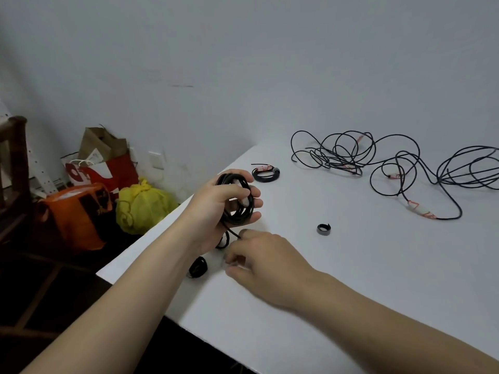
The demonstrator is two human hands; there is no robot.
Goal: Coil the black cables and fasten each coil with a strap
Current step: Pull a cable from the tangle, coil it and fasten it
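left hand grips the cable coil upright; right hand curls by its tail, grip unclear

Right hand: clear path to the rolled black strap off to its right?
Probably yes. The rolled black strap lies alone on the white table, bare surface between it and the right hand. That hand curls at the tail of the black cable coil the left hand holds, so may be busy.

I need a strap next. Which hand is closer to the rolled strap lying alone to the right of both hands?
Right. The right hand is just left of the rolled strap, slightly nearer the camera. The left hand is farther left, holding the cable coil.
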